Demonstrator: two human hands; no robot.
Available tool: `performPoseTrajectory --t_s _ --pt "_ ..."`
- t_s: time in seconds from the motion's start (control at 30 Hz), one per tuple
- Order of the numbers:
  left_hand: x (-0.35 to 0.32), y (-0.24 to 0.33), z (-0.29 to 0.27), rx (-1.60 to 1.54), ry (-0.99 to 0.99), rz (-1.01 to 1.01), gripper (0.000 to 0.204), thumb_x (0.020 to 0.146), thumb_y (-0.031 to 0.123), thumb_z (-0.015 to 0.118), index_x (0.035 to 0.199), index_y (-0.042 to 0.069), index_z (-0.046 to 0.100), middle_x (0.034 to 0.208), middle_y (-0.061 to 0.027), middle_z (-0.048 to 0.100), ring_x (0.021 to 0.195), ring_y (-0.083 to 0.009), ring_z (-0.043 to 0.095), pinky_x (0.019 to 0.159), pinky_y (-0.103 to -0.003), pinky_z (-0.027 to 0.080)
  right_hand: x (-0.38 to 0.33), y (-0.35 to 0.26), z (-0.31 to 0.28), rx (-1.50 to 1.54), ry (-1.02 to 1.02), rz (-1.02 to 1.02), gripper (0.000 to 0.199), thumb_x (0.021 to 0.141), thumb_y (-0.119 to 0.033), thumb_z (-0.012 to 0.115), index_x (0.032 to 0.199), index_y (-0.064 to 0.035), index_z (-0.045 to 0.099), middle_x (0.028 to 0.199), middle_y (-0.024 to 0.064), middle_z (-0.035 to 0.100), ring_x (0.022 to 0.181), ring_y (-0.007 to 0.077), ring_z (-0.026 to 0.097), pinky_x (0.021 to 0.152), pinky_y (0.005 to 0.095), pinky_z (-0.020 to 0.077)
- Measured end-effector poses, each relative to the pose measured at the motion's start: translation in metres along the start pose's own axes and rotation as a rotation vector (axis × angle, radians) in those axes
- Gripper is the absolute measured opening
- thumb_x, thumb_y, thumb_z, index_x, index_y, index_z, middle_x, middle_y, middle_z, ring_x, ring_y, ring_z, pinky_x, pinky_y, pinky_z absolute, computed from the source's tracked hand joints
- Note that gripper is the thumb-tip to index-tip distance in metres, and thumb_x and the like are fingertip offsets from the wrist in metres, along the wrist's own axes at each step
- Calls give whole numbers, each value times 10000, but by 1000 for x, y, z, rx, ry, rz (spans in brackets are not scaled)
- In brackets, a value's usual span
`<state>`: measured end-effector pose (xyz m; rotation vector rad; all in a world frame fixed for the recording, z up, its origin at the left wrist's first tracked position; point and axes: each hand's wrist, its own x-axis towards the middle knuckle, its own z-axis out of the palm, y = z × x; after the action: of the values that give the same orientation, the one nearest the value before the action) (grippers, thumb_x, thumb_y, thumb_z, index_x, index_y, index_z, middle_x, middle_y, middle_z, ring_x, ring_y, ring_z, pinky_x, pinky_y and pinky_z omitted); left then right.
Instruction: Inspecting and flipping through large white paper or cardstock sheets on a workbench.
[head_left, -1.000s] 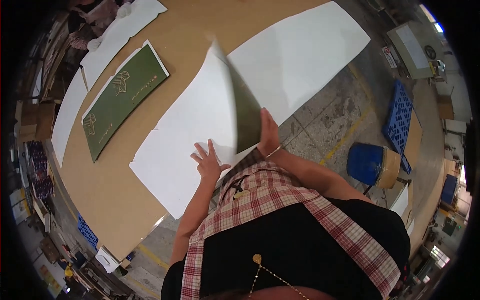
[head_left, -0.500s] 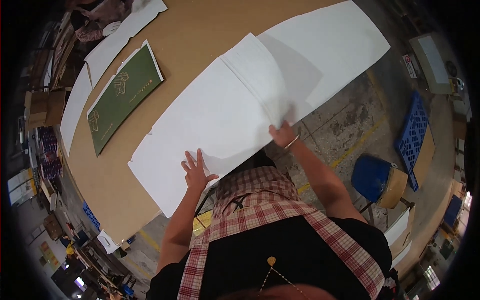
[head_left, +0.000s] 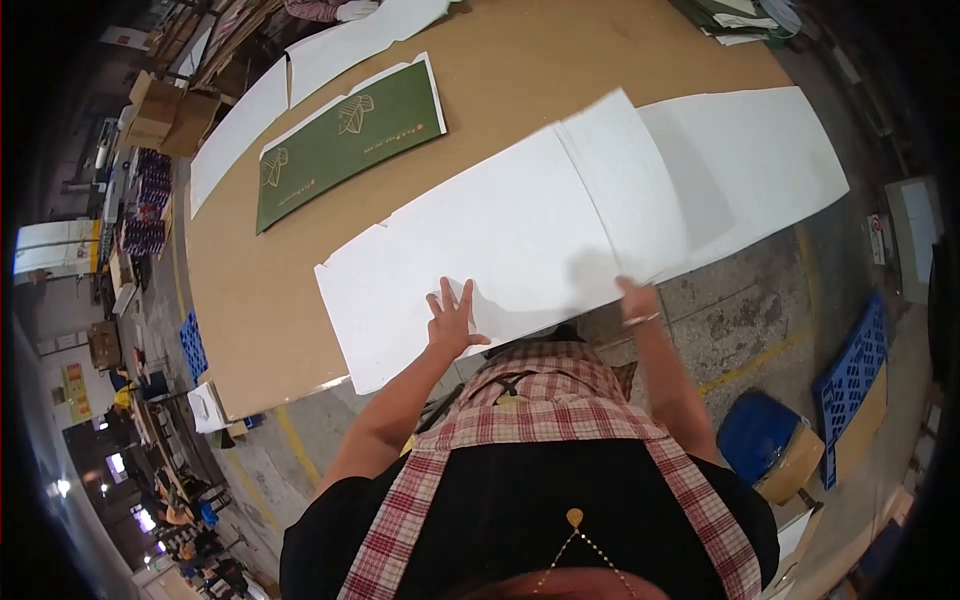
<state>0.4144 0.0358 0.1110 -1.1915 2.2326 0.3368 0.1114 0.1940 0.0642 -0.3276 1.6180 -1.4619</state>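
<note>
A large white cardboard sheet [head_left: 480,225] lies across the near side of the table, with creases and a flap [head_left: 640,180] standing partly up toward its right part. My left hand [head_left: 452,322] rests flat on the sheet near its front edge, fingers spread. At the same front edge, by the foot of the crease, my right hand [head_left: 640,302] is closed on the sheet's border; some of its fingers are hidden. Beyond the sheet lies a curved green printed piece [head_left: 350,140] with gold line drawings and a white border.
The brown table [head_left: 270,340] has a curved-looking edge. More white sheets [head_left: 240,130] lie at its far left, near another person's gloved hand [head_left: 357,10]. Green and white scraps [head_left: 735,18] sit at the far right. A blue chair [head_left: 752,435] and blue pallet [head_left: 850,375] stand to the right.
The view has turned, so the table and sheets appear shifted rightward. My left hand stays spread on the sheet. My right hand remains at the front edge by the crease, and the flap still stands up.
</note>
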Motion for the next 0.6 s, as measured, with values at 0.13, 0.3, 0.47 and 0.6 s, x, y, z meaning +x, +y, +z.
performPoseTrajectory --t_s 0.13,0.3,0.47,0.6 --pt "1 -2 5 -104 47 44 1291 493 524 824 1455 267 3 1476 -267 -21 1276 -589 116 855 -543 469 30 -22 -59 -157 -150 277 505 846 -176 597 1252 82 444 1072 150 627 949 267 607 823 349 499" --pt "2 -6 14 -110 96 74 1279 493 503 832 1456 253 28 1476 -266 -41 1266 -604 120 841 -548 476 23 -3 19 -993 290 -479 549 829 -128 488 1317 64 323 981 173 573 921 326 557 819 415 447" --pt "7 -11 22 -45 64 78 1284 502 488 838 1456 222 20 1473 -271 -29 1254 -599 157 864 -535 468 -21 23 102 -1369 491 -851 599 828 -50 429 1379 45 212 1383 254 300 1247 377 366 996 426 350" --pt "12 -14 31 2 66 109 1277 506 482 838 1455 212 29 1465 -287 -27 1245 -604 169 870 -539 463 -7 -6 73 -853 498 -479 657 753 -2 511 1356 39 253 1354 237 346 1203 328 431 973 386 378"
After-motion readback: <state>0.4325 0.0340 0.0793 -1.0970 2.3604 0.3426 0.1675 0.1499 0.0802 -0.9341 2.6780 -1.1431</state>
